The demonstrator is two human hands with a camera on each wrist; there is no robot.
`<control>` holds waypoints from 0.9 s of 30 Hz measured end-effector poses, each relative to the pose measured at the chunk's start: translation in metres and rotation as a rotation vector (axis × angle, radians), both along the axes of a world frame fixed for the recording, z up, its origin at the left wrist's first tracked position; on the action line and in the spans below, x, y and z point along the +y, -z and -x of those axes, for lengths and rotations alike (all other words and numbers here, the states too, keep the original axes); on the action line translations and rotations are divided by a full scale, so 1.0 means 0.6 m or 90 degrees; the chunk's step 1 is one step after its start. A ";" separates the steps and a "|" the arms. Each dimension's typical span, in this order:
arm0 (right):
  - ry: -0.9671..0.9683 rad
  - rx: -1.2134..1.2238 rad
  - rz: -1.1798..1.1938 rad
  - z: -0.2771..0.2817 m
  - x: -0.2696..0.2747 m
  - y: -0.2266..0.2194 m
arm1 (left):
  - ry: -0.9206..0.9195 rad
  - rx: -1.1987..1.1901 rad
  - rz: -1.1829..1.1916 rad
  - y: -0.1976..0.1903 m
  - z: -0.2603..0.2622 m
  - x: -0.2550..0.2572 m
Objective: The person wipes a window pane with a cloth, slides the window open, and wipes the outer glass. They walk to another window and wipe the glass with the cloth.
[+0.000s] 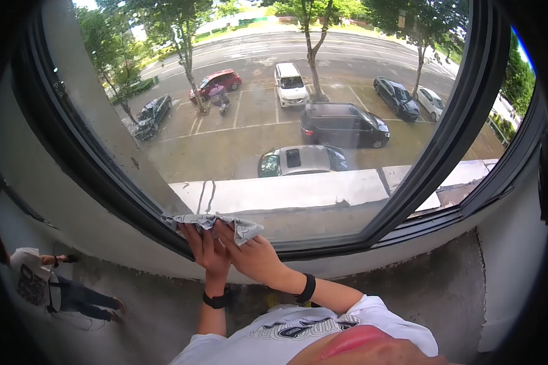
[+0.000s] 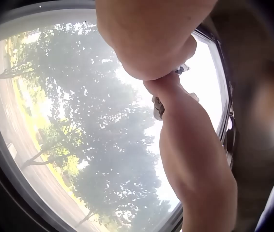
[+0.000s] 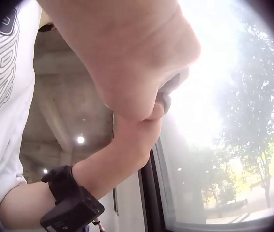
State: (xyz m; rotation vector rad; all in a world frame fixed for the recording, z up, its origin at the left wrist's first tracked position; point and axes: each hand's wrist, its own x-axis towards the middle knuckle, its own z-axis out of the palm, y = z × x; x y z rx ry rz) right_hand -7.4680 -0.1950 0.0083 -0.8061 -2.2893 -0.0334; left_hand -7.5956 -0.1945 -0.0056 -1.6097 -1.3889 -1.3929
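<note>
A light grey patterned cloth lies bunched against the lower left corner of the window glass, by the dark frame. My left hand presses the cloth with its fingers extended towards the corner. Right beside it, partly overlapping it, my right hand grips the cloth, which spreads out past its fingers. A fold of the cloth shows past the forearms in the left wrist view. In the right wrist view, a grey bit of cloth pokes out at the fingers, the rest hidden behind the hand.
The dark window frame curves round the glass, with sliding tracks at the right. Outside are a white ledge, parked cars and trees. Another person stands on the floor at the left. Black bands circle both wrists.
</note>
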 end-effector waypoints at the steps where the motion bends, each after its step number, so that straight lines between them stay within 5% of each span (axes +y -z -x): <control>1: 0.010 0.012 -0.004 0.002 0.003 0.011 | -0.040 -0.011 -0.014 -0.002 -0.003 0.001; 6: 0.041 -0.035 -0.006 -0.047 -0.015 0.087 | 0.024 -0.023 0.117 0.127 -0.029 -0.030; 10: 0.129 -0.025 0.025 -0.118 -0.037 0.129 | 0.154 0.050 0.164 0.165 -0.081 -0.035; 16: 0.409 -0.030 0.046 -0.197 -0.051 0.141 | 0.313 0.151 0.146 0.124 -0.192 0.005; 27: 0.478 -0.010 0.120 -0.330 -0.081 0.069 | 0.416 0.214 0.100 0.044 -0.349 0.023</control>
